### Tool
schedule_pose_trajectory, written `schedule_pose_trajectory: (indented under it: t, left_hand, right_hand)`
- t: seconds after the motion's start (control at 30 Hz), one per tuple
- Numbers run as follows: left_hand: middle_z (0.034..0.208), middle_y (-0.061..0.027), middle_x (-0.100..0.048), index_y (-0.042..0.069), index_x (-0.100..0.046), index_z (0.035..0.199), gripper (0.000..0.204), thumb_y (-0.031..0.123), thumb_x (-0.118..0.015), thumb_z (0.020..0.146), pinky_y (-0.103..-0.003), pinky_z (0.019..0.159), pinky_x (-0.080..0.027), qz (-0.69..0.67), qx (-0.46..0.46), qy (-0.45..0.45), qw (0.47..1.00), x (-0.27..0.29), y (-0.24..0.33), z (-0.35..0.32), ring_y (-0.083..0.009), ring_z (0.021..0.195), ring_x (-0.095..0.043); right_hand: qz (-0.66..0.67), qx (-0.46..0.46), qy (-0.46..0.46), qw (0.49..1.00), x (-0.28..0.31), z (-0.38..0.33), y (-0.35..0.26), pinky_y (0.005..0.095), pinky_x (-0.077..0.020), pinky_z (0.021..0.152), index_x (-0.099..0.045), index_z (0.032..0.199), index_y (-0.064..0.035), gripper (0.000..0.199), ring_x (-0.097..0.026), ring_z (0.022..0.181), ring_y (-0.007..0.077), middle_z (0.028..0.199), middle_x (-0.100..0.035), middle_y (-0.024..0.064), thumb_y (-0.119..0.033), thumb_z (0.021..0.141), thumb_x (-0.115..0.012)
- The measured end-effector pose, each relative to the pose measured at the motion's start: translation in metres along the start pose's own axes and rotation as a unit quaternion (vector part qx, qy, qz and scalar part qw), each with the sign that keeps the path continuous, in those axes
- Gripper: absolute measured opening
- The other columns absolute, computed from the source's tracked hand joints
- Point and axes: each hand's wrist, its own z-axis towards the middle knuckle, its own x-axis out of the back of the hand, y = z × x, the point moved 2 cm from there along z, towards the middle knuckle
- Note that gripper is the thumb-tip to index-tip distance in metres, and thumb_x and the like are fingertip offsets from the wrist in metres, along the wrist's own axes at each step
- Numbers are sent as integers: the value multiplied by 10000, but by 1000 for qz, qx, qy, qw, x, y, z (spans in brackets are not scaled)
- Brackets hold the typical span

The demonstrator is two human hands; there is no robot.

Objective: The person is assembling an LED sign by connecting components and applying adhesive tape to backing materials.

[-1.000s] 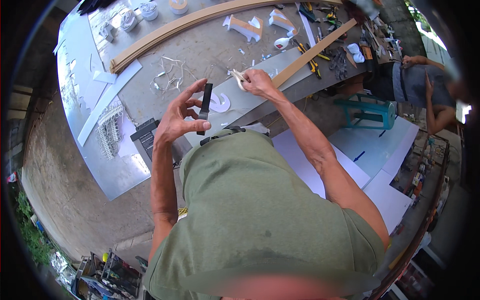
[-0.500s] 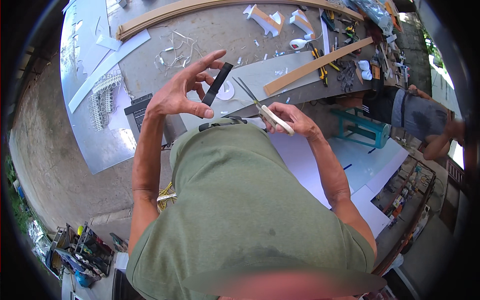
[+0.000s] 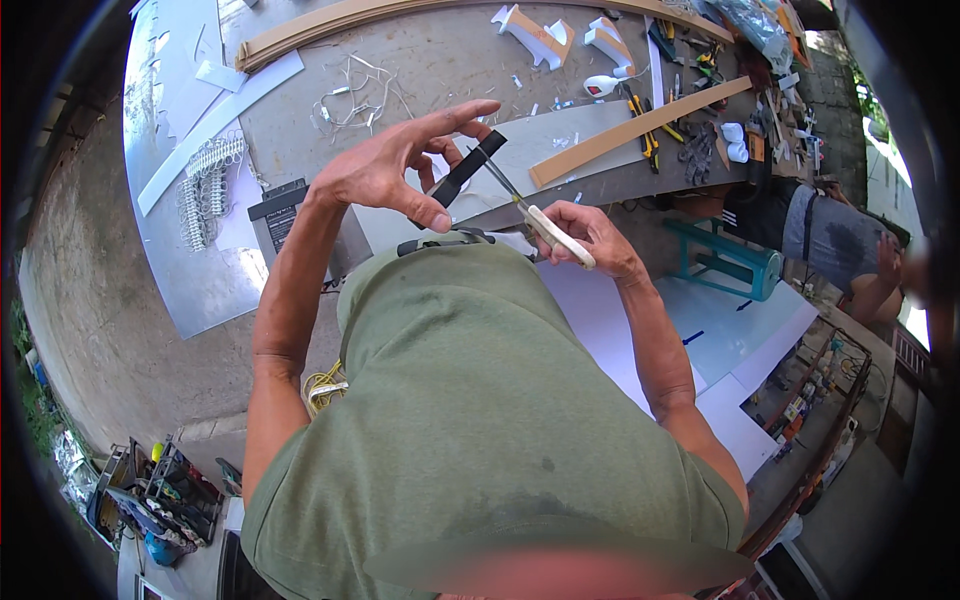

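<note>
My left hand [image 3: 385,172] holds a short black strip [image 3: 456,184], stretched at a slant between the thumb below and the fingers above. My right hand [image 3: 605,242] grips scissors with white handles [image 3: 552,234], fingers wrapped round them. Their narrow metal blades [image 3: 502,180] point up and to the left, and the tips overlap the upper part of the strip in the picture. Whether the strip lies between the blades, I cannot tell. Beneath the strip is a grey-white sheet [image 3: 510,150] on the worktable [image 3: 430,60].
Long brown strips [image 3: 330,22] and another brown strip [image 3: 640,132] lie on the table, with white letter-shaped pieces [image 3: 535,38], pliers [image 3: 648,138] and wires [image 3: 362,95]. At right, a teal stool [image 3: 735,262] stands near another person [image 3: 850,235].
My left hand has moved right with the black strip, bringing it to the scissor blades. My right hand has shifted only slightly right. The other person's arm has moved.
</note>
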Motion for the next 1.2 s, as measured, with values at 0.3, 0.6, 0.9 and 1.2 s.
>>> schedule_pose_trajectory:
  t: [0.3,0.6,0.9,1.2]
  left_hand:
    - [1395,-218,-506,74,-304,1577,1316,410,-944,477,-288,653,-547,0,-7,3,1000,-3,-6,0,-210,962,-626]
    - [1402,-216,-501,76,-303,1578,1302,410,-949,498,-287,655,-535,-1,-11,1,1000,-4,-10,1,-207,971,-630]
    - [1413,-231,-497,74,-285,1585,1313,405,-949,501,-284,679,-524,-7,1,-3,1000,-5,-10,3,-215,981,-632]
    - [1428,-216,-444,77,-217,1603,1381,370,-975,487,-290,703,-527,-78,37,-49,995,-7,-18,4,-233,1054,-604]
  right_hand:
    - [-16,-17,25,999,0,7,0,247,-508,698,-619,1122,28,497,-609,739,100,861,-666,53,-240,761,-829]
    - [-47,2,21,999,3,9,3,246,-559,692,-633,1132,8,336,-641,788,80,882,-675,20,-153,873,-771]
    - [-44,-3,32,999,5,11,8,243,-566,675,-640,1114,7,290,-647,796,75,883,-682,26,-118,879,-755]
    - [-75,-18,-15,997,12,10,21,300,-539,813,-624,1177,9,418,-635,860,112,926,-665,33,-185,852,-803]
